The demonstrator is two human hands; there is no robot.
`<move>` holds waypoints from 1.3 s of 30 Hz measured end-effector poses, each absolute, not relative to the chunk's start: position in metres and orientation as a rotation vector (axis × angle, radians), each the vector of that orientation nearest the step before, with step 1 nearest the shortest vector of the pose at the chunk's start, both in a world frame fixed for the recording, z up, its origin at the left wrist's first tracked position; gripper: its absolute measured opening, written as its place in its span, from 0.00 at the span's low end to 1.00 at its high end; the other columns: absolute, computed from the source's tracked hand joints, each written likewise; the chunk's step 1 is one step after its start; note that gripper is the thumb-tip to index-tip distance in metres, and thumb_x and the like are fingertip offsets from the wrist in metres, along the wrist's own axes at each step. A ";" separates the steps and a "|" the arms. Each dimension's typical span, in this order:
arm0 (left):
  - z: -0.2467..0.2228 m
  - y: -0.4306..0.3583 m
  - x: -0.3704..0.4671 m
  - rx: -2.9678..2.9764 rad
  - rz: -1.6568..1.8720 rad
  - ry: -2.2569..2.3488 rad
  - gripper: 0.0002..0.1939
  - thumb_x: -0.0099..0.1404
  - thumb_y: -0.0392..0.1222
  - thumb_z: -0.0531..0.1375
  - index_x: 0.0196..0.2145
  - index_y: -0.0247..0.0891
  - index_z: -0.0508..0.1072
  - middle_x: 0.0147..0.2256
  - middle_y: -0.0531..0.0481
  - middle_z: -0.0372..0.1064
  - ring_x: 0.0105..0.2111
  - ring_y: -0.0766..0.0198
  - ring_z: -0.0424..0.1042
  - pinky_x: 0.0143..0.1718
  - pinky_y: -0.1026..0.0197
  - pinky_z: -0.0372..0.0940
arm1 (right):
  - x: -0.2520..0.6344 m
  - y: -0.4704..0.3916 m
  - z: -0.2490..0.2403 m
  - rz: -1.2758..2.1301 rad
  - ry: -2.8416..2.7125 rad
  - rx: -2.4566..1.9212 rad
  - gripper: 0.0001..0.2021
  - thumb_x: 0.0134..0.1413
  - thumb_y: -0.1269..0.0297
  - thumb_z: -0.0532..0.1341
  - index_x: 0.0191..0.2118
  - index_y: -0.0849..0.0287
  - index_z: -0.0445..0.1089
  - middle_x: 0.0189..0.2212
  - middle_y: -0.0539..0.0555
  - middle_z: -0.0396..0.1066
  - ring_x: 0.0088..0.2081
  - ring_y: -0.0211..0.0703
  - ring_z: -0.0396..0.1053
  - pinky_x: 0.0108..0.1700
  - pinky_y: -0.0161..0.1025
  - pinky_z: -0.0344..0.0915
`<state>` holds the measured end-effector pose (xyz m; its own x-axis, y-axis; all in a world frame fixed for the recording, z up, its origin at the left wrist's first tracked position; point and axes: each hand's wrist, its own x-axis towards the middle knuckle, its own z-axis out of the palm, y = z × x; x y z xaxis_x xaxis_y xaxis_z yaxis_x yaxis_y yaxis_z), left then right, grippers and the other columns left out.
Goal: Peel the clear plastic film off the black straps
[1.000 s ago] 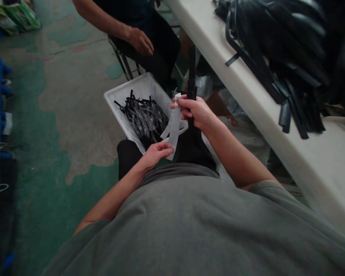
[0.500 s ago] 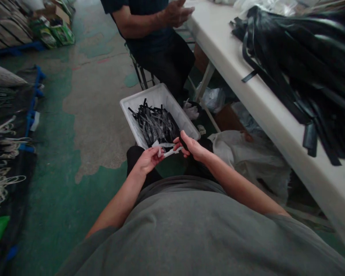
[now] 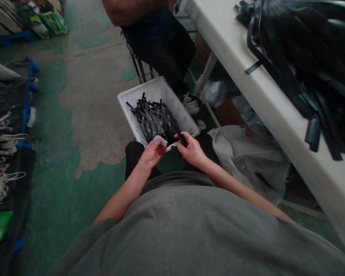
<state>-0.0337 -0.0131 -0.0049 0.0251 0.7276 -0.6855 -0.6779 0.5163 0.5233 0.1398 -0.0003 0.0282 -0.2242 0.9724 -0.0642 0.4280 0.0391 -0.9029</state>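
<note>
Centrally in frame: right hand [image 3: 192,150], fingers clamped on black strip [image 3: 182,138], long axis slanting toward upper left; left hand [image 3: 152,155], fingers pinching white strip [image 3: 162,141], roughly crosswise.

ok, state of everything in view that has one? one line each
Left hand: closed on white strip
White strip: held, partly hidden by fingers
Right hand: closed on black strip
Black strip: held, sticking out past the fingers
White bin: open-topped, partly filled
Strips in bin: loose, tangled
Black pile: on table, ends overhanging edge
Whitish sack: slumped, creased
</note>
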 end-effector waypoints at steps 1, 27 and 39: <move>-0.005 -0.014 -0.031 0.054 1.076 1.096 0.11 0.57 0.43 0.67 0.28 0.35 0.71 0.24 0.54 0.72 0.24 0.69 0.72 0.31 0.66 0.69 | 0.138 0.001 0.027 1.073 -1.770 -1.413 0.15 0.54 0.64 0.56 0.47 0.61 0.68 0.33 0.53 0.71 0.32 0.41 0.69 0.36 0.38 0.66; -0.013 -0.024 -0.009 0.186 0.926 1.085 0.13 0.49 0.40 0.71 0.27 0.36 0.71 0.24 0.54 0.71 0.24 0.68 0.72 0.32 0.64 0.68 | 0.124 -0.001 0.027 0.697 -2.352 -1.676 0.34 0.57 0.73 0.56 0.69 0.58 0.48 0.53 0.61 0.70 0.46 0.50 0.73 0.41 0.40 0.68; -0.011 -0.008 -0.025 0.072 1.006 1.150 0.09 0.55 0.37 0.68 0.27 0.36 0.69 0.22 0.55 0.71 0.22 0.71 0.71 0.28 0.67 0.67 | 0.184 0.003 0.032 1.449 -2.096 -1.638 0.13 0.61 0.59 0.55 0.28 0.60 0.67 0.19 0.48 0.70 0.18 0.34 0.65 0.22 0.31 0.58</move>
